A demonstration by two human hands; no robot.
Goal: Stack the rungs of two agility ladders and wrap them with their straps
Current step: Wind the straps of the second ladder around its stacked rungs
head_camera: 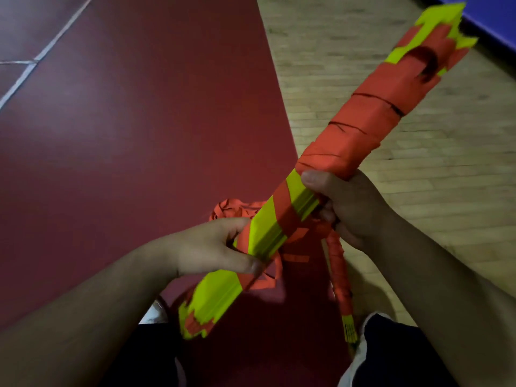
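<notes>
Head view. A stacked bundle of yellow rungs (pixel 268 224) is held in the air on a diagonal, its far end toward the wooden floor (pixel 418 169) and its near end over the red floor surface (pixel 125 135). Orange straps (pixel 363 118) cover the far half in close turns. The near half carries only a few slanting turns, with yellow showing between them.

The left grip (pixel 212 247) grasps the near half, with the thumb on the near side and the fingers curled round the far side. The right grip (pixel 351 210) grasps the middle, with the thumb laid on the top face and the fingers curled beneath, where strap passes.

A loose heap of orange strap (pixel 234 210) lies on the red surface just behind the bundle. A second, thinner orange-wrapped bundle (pixel 339 275) runs from below the right grip toward a white shoe (pixel 363 344), with yellow ends showing at its near tip. Whether it rests on the floor cannot be told. A white line (pixel 55 43) crosses the red surface at far left.
</notes>
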